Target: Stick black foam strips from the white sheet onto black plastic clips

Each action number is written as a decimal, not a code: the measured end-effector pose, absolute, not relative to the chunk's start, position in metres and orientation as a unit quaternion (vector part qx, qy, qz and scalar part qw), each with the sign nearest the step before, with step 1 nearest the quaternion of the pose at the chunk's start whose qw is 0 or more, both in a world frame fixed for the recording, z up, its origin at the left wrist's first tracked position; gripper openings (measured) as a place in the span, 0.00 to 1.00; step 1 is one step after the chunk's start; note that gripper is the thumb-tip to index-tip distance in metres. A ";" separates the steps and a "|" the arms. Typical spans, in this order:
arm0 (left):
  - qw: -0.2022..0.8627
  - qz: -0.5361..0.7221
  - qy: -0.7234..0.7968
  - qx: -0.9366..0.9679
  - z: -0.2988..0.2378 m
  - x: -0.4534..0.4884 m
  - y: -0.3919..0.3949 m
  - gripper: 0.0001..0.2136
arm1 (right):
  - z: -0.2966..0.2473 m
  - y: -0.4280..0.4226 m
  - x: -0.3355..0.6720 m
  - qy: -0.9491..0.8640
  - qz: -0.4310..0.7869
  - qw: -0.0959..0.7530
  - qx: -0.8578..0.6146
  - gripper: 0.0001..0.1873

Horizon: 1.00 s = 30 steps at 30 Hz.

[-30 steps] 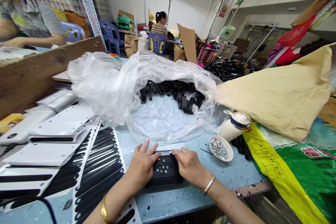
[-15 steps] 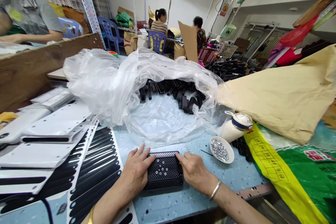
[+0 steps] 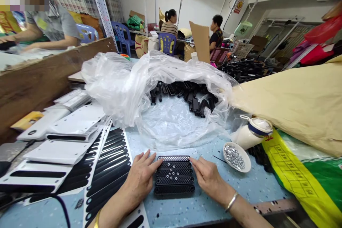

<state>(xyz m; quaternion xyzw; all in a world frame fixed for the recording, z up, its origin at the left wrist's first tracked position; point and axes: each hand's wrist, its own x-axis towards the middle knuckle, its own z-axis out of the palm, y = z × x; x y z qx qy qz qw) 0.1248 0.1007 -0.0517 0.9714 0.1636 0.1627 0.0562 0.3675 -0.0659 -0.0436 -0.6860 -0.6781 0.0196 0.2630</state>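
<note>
Several black perforated plastic strips [image 3: 174, 176] lie side by side in a block on the blue table [image 3: 184, 210], with small silver studs resting on their middle. My left hand [image 3: 140, 180] lies flat against the block's left end, fingers stretched out. My right hand [image 3: 210, 178] presses the right end the same way, fingers extended. Neither hand grips anything.
A small white dish of silver studs [image 3: 235, 152] sits right of the block, beside a tipped white jar [image 3: 252, 132]. Behind lies a clear plastic bag [image 3: 149, 89] of black parts. White and black die-cut sheets [image 3: 80, 149] are stacked left. Other people sit at tables beyond.
The view has shifted slightly, so everything sits further right. Both hands stay at the ends of the strip block, which looks a little more squared up.
</note>
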 end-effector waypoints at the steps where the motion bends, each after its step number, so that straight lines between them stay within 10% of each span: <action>1: 0.057 0.163 0.167 0.971 -0.053 0.123 0.101 0.28 | -0.046 -0.066 0.367 -0.683 0.011 0.258 -0.684 0.18; 30: 0.043 0.131 0.155 0.978 -0.048 0.129 0.090 0.33 | -0.018 -0.061 0.344 -0.747 0.025 0.085 -0.659 0.28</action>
